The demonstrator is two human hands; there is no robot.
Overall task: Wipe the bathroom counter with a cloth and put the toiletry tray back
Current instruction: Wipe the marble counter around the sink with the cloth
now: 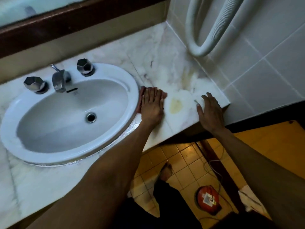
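My left hand [151, 107] lies flat, fingers together, pressing a reddish-pink cloth [164, 95] onto the white marble counter [165, 66] right beside the sink rim. Only the cloth's edges show around my fingers. My right hand [209, 111] rests spread on the counter near its right front corner, holding nothing. A yellowish stain [175, 105] marks the marble between the two hands. No toiletry tray is in view.
A white oval sink [29, 142] with a chrome tap [60, 80] and two faceted knobs fills the left. A white ribbed hose [203, 45] hangs on the tiled wall at right. Below lie a yellow tiled floor, my foot and a red round object [208, 199] with a cable.
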